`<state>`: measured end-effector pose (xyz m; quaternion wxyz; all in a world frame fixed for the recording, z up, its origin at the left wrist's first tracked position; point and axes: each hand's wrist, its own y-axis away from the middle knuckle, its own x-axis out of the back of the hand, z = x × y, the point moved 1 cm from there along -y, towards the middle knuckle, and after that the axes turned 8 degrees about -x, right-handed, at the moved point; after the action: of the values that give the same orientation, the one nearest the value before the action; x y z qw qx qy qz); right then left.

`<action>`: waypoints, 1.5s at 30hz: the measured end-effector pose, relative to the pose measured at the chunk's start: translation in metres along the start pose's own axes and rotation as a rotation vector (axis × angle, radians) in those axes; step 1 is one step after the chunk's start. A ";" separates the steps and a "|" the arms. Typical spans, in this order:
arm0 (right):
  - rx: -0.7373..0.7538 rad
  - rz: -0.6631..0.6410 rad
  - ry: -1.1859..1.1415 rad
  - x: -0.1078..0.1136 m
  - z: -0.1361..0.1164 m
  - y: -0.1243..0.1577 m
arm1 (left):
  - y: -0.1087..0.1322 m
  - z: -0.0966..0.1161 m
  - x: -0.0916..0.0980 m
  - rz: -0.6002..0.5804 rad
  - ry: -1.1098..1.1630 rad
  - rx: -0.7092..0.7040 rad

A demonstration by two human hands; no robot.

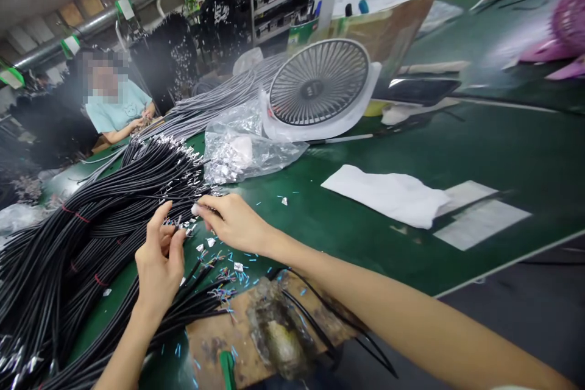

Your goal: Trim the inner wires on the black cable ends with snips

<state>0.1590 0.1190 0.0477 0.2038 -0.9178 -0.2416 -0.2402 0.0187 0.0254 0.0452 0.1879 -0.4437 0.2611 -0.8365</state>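
My left hand (pixel 159 259) is curled, its fingertips pinching the end of a thin black cable (pixel 180 222) beside a big bundle of black cables (pixel 91 219) on the green table (pixel 356 219). My right hand (pixel 233 222) pinches a small white connector (pixel 195 209) just to the right of that cable end. The two hands nearly touch. Small metal terminals and blue wire clippings (pixel 223 262) are scattered under them.
A clear plastic bag of metal parts (pixel 242 152) lies behind my hands, with a white desk fan (pixel 320 88) beyond it. A white cloth (pixel 388 195) lies to the right. A seated person (pixel 116 109) works at the far left. A worn wooden board (pixel 256 335) sits at the near edge.
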 end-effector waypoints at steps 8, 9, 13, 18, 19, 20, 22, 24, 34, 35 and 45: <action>0.123 0.072 -0.222 -0.003 -0.007 0.010 | 0.026 0.001 -0.005 0.047 -0.319 -0.197; 0.127 0.063 -0.257 -0.004 -0.008 0.012 | 0.025 0.002 -0.005 0.047 -0.345 -0.234; 0.107 0.037 -0.326 -0.003 -0.011 0.016 | 0.024 0.007 -0.004 0.081 -0.367 -0.282; 0.072 -0.057 -0.461 -0.004 -0.012 0.016 | 0.026 0.014 -0.001 0.155 -0.342 -0.341; 0.075 -0.064 -0.478 -0.005 -0.012 0.016 | 0.026 0.015 0.000 0.162 -0.362 -0.337; 0.078 -0.063 -0.485 -0.005 -0.012 0.016 | 0.025 0.014 0.001 0.164 -0.393 -0.336; 0.078 -0.052 -0.478 -0.005 -0.012 0.015 | 0.024 0.011 0.003 0.154 -0.464 -0.393; 0.073 -0.047 -0.461 -0.005 -0.012 0.015 | 0.023 0.008 0.004 0.144 -0.532 -0.494; 0.378 0.045 -0.356 -0.006 -0.012 0.024 | 0.025 0.015 0.005 -0.001 -0.015 0.037; 0.396 0.044 -0.351 -0.006 -0.012 0.025 | 0.024 0.016 0.005 -0.024 0.014 0.069; 0.307 0.049 -0.339 -0.010 -0.010 0.023 | 0.018 0.009 0.011 -0.032 0.287 0.299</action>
<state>0.1607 0.0925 0.0446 0.3035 -0.9087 -0.2839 -0.0381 0.0222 0.0025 0.0458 0.1992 -0.2910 0.1511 -0.9235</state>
